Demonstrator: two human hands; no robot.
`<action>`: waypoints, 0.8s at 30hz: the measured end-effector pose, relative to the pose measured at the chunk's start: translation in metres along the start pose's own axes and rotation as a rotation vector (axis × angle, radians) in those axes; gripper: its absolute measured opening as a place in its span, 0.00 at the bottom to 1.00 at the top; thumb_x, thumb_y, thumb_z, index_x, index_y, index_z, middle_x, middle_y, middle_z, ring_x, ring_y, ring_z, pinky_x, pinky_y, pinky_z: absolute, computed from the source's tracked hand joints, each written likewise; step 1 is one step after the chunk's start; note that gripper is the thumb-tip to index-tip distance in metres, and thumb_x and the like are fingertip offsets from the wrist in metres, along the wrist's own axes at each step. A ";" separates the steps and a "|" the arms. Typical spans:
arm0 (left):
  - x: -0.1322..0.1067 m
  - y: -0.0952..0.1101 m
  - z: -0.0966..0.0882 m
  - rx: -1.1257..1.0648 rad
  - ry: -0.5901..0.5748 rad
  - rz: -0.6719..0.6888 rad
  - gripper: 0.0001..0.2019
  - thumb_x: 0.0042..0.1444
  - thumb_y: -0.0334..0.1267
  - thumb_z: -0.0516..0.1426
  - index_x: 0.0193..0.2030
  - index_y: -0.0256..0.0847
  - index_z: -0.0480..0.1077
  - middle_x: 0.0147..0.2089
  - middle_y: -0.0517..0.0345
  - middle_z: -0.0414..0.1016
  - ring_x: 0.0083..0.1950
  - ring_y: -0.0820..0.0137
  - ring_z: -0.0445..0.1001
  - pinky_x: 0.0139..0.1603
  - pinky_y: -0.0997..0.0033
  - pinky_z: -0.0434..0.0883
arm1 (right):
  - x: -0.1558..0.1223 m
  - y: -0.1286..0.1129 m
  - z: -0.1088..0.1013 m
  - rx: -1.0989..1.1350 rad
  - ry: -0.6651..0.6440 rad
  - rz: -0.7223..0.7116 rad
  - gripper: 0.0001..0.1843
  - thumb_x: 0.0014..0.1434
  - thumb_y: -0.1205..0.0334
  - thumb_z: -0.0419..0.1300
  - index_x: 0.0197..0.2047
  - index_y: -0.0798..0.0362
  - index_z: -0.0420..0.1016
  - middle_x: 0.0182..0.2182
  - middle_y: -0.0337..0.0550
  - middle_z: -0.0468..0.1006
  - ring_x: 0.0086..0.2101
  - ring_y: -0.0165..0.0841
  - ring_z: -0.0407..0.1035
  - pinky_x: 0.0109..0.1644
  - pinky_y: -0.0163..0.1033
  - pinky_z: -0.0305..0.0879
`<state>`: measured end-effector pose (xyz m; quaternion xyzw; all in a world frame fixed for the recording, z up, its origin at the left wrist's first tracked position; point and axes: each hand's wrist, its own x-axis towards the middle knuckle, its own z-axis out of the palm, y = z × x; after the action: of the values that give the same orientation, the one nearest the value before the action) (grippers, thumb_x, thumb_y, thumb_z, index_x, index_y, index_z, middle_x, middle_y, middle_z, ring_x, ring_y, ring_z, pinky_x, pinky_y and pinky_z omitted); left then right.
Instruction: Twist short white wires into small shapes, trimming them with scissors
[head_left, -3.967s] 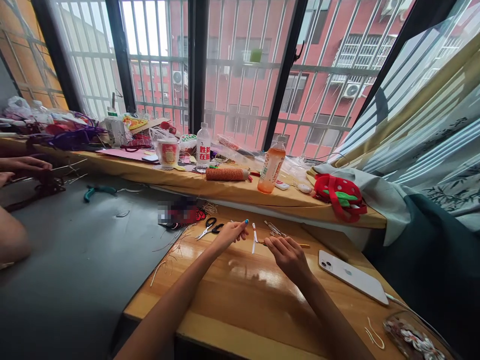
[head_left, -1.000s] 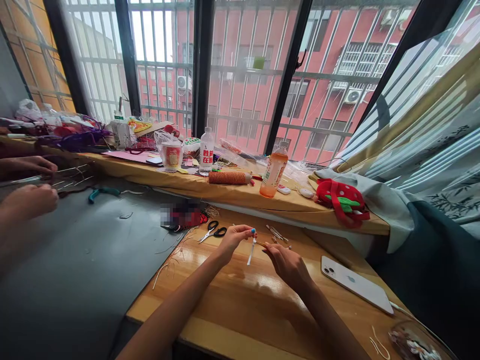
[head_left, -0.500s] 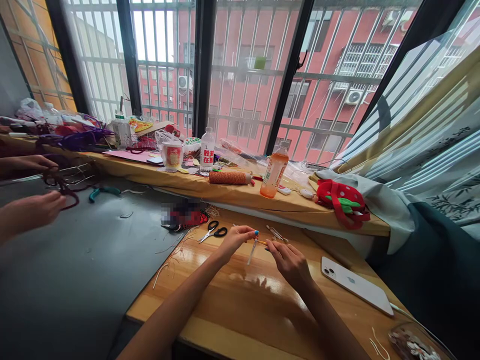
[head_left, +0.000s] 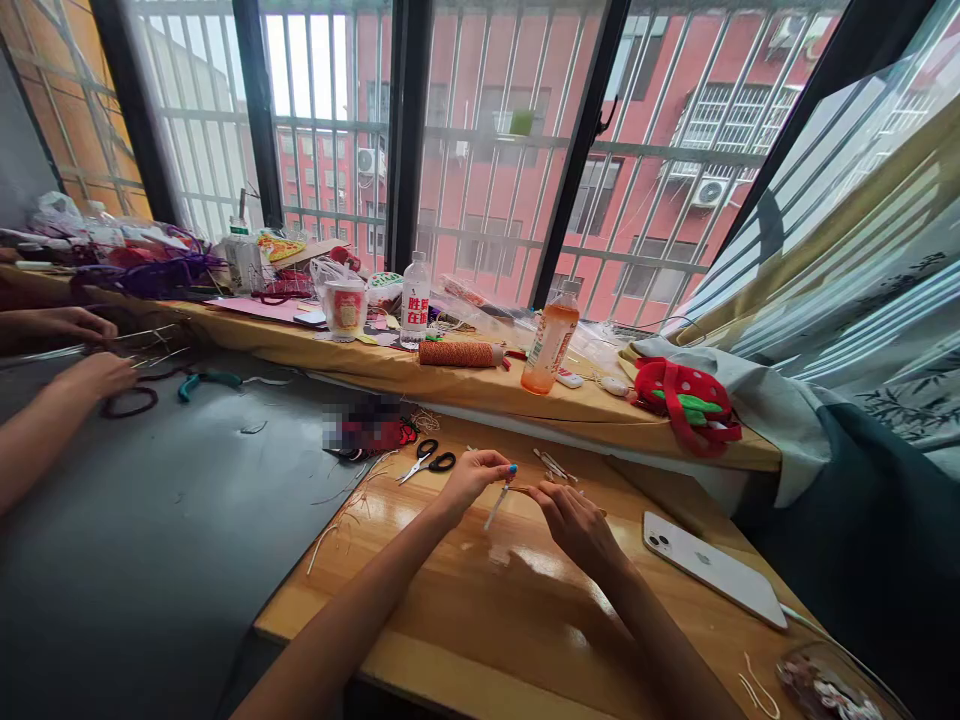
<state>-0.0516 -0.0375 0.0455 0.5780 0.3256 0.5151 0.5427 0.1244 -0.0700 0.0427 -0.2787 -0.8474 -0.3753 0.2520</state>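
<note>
My left hand (head_left: 474, 482) is pinched above the wooden table (head_left: 450, 620), on a small piece with a narrow whitish strip (head_left: 493, 508) hanging from it. A bright blue spot shows at its fingertips; whether it is a nail or part of the piece I cannot tell. My right hand (head_left: 574, 515) has its fingers closed around a thin tan stick-like tool (head_left: 519, 489), whose tip meets the piece just below my left fingertips. Left of my hands lie black-handled scissors (head_left: 429, 461). Several thin white sticks (head_left: 553, 465) lie beyond my right hand.
At far left another person's hands (head_left: 94, 375) work over dark cord (head_left: 129, 402), near teal-handled pliers (head_left: 210, 384). A white phone (head_left: 712, 570) with a cable lies right. The sill holds an orange thread spool (head_left: 459, 354), drink bottle (head_left: 551, 340) and red bag (head_left: 686, 400).
The whitish strip's lower end has swung left, and the tool has shifted slightly left against the piece. At far left, the other person's hands have spread slightly and the dark cord loop sits lower.
</note>
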 end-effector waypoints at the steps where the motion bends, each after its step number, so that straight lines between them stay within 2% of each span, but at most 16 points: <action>1: 0.000 0.000 0.000 -0.009 0.007 -0.006 0.12 0.38 0.45 0.59 0.20 0.35 0.69 0.21 0.59 0.69 0.26 0.74 0.63 0.31 0.74 0.59 | 0.000 0.000 0.000 0.000 -0.001 -0.004 0.11 0.57 0.73 0.45 0.41 0.57 0.64 0.31 0.44 0.72 0.30 0.29 0.67 0.33 0.34 0.60; 6: 0.001 -0.002 0.000 -0.032 0.008 -0.002 0.12 0.37 0.44 0.59 0.21 0.35 0.69 0.21 0.61 0.68 0.27 0.74 0.62 0.32 0.74 0.59 | 0.000 -0.001 0.001 0.022 -0.004 0.011 0.12 0.58 0.73 0.44 0.41 0.58 0.65 0.32 0.46 0.73 0.31 0.30 0.66 0.35 0.35 0.58; 8: 0.001 -0.004 0.000 -0.021 0.007 0.022 0.12 0.37 0.44 0.59 0.22 0.35 0.68 0.21 0.61 0.67 0.27 0.74 0.62 0.33 0.74 0.59 | 0.001 -0.002 0.002 0.020 -0.011 0.047 0.10 0.58 0.72 0.45 0.39 0.58 0.66 0.30 0.45 0.73 0.30 0.30 0.65 0.34 0.35 0.57; 12: 0.002 -0.009 -0.002 0.026 0.028 0.082 0.12 0.40 0.44 0.58 0.22 0.36 0.68 0.22 0.62 0.65 0.27 0.75 0.61 0.31 0.75 0.58 | 0.005 -0.007 0.004 -0.057 -0.038 0.128 0.10 0.58 0.70 0.45 0.37 0.58 0.67 0.23 0.42 0.71 0.23 0.28 0.62 0.28 0.34 0.52; 17: 0.003 -0.012 -0.004 0.050 0.019 0.089 0.12 0.41 0.44 0.58 0.23 0.35 0.67 0.22 0.62 0.65 0.26 0.76 0.60 0.30 0.76 0.57 | 0.003 -0.010 0.007 -0.056 -0.077 0.135 0.11 0.59 0.63 0.46 0.37 0.58 0.66 0.23 0.40 0.70 0.20 0.26 0.60 0.23 0.33 0.49; 20: 0.003 -0.009 -0.002 0.029 -0.015 0.058 0.13 0.40 0.45 0.58 0.23 0.35 0.67 0.22 0.62 0.65 0.25 0.76 0.60 0.28 0.76 0.57 | -0.002 -0.007 0.006 -0.030 -0.065 0.110 0.09 0.59 0.68 0.45 0.39 0.57 0.64 0.23 0.39 0.70 0.21 0.25 0.61 0.24 0.32 0.50; 24: 0.001 -0.005 -0.001 0.043 -0.034 0.058 0.14 0.39 0.46 0.58 0.23 0.35 0.67 0.21 0.62 0.65 0.25 0.76 0.61 0.29 0.76 0.58 | -0.002 -0.003 0.001 -0.068 -0.039 0.017 0.09 0.57 0.73 0.47 0.40 0.58 0.65 0.28 0.42 0.73 0.26 0.27 0.65 0.30 0.32 0.53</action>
<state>-0.0510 -0.0352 0.0413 0.6073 0.3105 0.5138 0.5204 0.1231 -0.0713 0.0391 -0.3016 -0.8364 -0.3962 0.2291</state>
